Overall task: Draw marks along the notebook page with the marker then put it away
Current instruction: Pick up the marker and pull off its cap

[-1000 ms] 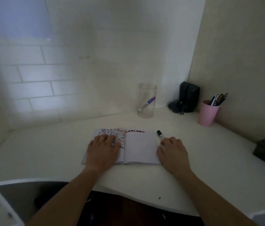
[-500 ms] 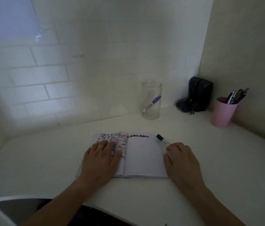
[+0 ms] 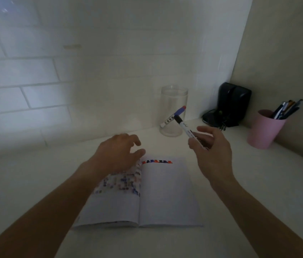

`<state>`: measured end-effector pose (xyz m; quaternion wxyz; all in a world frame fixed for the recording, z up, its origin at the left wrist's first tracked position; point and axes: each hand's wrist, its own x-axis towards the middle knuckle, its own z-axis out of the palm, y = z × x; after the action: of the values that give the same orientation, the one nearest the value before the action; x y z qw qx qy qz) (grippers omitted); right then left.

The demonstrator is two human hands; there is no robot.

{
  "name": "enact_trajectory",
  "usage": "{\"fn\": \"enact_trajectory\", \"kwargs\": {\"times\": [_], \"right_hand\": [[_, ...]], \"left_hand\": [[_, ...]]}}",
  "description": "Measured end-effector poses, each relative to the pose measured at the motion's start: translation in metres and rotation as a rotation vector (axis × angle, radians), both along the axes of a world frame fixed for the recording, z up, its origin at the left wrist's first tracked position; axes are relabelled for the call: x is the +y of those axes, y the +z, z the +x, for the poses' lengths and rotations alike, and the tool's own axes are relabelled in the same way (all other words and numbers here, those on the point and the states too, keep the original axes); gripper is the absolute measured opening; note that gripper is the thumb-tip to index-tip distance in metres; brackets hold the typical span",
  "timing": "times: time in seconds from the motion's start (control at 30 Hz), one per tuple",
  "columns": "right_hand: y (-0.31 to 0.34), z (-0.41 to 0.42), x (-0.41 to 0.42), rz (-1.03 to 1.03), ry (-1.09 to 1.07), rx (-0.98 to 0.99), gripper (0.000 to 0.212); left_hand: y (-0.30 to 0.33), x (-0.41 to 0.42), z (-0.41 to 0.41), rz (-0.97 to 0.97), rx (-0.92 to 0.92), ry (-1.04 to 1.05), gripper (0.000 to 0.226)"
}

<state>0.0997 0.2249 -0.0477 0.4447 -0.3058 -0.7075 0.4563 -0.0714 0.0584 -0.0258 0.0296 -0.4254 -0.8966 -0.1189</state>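
Marker (image 3: 185, 127), black cap on, sat pinched in our right hand (image 3: 214, 151) fingers, raised off the counter (image 3: 26, 183) before the glass jar (image 3: 174, 110). Our left hand (image 3: 118, 153) hovered, fingers loosely spread, gripping nothing, over the open notebook (image 3: 165, 192).

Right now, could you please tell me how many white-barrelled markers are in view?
2: a black-capped white marker held in the right hand, and a blue-capped white marker leaning inside the clear glass jar. The pink cup holds pens; any markers there are indistinguishable.
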Motion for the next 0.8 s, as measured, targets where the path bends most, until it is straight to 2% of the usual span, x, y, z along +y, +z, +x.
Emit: {"fn": "enact_trajectory", "kwargs": {"times": [0.13,0.27,0.37,0.43,0.53,0.67,0.8], "right_hand": [[-0.008,-0.010,0.003,-0.203,0.130,0.161,0.026],[-0.025,-0.010,0.002,-0.421,0.248,0.227,0.024],[-0.024,-0.012,-0.002,-0.606,0.358,0.348,0.029],[-0.022,-0.014,-0.004,-0.676,0.376,0.390,0.024],[-0.025,-0.016,-0.008,-0.689,0.374,0.373,0.017],[-0.026,-0.018,-0.013,-0.670,0.385,0.367,0.015],[-0.021,-0.017,-0.016,-0.666,0.404,0.407,0.017]], "left_hand": [[-0.014,0.016,-0.021,0.095,-0.118,-0.080,0.028],[-0.036,0.019,-0.031,0.138,-0.036,-0.099,0.027],[-0.045,0.018,-0.033,0.246,-0.007,-0.142,0.021],[-0.046,0.018,-0.031,0.372,-0.039,-0.217,0.023],[-0.041,0.015,-0.019,0.531,-0.132,-0.325,0.028],[-0.032,0.011,0.001,0.570,-0.202,-0.456,0.025],[-0.031,0.011,0.007,0.632,-0.111,-0.487,0.027]]}}
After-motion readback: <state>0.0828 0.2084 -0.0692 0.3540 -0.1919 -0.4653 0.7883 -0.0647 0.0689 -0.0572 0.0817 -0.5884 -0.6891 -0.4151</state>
